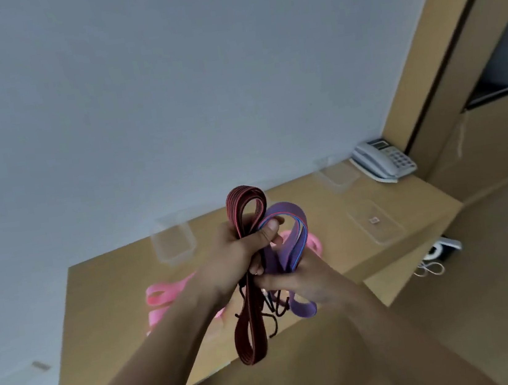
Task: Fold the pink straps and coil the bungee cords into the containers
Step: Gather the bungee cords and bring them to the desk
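We look down on a tan desk [104,296] set against a pale grey wall [168,90]. A wood-toned panel [422,57] rises at the right, and the floor [497,257] beyond the desk edge is the same tan. A grey phone [384,159] sits at the far right corner of the desk. A clear container [173,241] stands by the wall toward the left, and a second container [337,175] stands near the phone. Closer to us lies a flat clear piece [376,221], lid or tray we cannot tell. Pink straps [163,296] lie loose on the desk, partly hidden behind the hands.

Both cords are held up in the air over the desk, in front of the straps. The left hand [238,252] is closed in a fist around the red cord [251,331], thumb wrapped across it. That cord is folded into a long bundle whose long axis runs nearly up and down in the view, with one loop standing above the fist and the other hanging well below it. The right hand [303,279] pinches the purple cord [285,220] near its lower part. It is also looped, with its axis upright but leaning a little right, the top bend level with the left thumb and the bottom bend below the right hand. Dark hooks [274,306] dangle between the two bundles.
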{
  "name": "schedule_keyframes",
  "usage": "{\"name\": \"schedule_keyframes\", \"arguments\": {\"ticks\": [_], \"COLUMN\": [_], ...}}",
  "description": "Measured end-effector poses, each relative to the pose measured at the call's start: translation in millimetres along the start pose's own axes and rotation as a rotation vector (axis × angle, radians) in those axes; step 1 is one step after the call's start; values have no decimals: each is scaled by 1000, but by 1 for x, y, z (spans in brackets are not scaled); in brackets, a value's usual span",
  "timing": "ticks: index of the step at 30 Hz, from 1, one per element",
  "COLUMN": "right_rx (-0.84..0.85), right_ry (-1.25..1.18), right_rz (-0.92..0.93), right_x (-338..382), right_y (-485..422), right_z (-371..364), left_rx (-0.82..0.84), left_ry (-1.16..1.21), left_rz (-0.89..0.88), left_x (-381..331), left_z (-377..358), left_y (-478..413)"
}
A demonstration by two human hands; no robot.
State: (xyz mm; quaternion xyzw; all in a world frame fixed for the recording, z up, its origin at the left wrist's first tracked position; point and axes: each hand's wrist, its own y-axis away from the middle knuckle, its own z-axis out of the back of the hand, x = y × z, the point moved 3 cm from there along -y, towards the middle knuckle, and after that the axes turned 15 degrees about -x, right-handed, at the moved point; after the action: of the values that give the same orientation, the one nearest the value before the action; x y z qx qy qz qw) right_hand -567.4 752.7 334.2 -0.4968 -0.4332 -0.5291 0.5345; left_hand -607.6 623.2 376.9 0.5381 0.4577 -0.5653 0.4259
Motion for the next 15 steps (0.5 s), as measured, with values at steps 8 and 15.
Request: {"name": "schedule_keyframes", "arguments": {"ticks": [8, 15], "right_rx": [-410, -648], "right_ry": [80, 228], "right_rz": [-221, -233], "right_x": [-35, -62], "right_y": [13, 5], "right_z": [56, 107], "left_rx": [-36, 14], "left_ry": [-30, -51], "left_rz": [137, 306], "left_x": [50, 95], "left_z": [-16, -71], "left_y": [-41, -52]}}
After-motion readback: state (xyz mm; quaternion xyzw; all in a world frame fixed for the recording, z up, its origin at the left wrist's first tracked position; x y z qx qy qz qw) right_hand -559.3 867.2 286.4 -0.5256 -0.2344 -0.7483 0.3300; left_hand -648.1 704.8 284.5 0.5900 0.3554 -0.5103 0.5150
